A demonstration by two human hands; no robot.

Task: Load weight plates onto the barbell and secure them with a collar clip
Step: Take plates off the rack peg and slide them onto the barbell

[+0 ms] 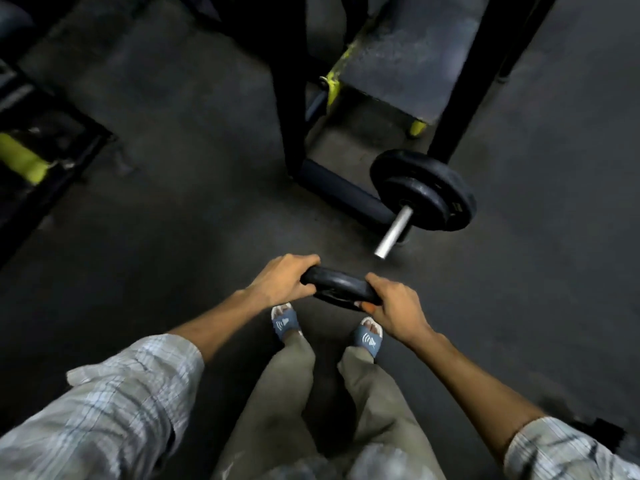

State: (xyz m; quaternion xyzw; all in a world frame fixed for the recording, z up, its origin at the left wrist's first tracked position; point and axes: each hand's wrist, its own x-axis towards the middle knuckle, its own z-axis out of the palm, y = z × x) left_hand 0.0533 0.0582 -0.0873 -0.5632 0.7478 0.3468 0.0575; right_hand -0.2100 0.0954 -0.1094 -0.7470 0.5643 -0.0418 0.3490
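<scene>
A black weight plate (pixel 337 285) hangs edge-up in front of me, above my feet. My left hand (pixel 282 281) grips its left rim and my right hand (pixel 394 301) grips its right rim. Ahead and to the right, the silver barbell sleeve (pixel 394 233) points toward me, bare at its near end. Two black plates (pixel 427 190) sit on that sleeve further back, a smaller one in front of a larger one. No collar clip is visible.
A black rack frame (pixel 291 98) stands beside the loaded barbell end, with a dark bench with yellow trim (pixel 398 64) behind it. More dark equipment with a yellow part (pixel 24 157) is at the left. The floor is dark rubber.
</scene>
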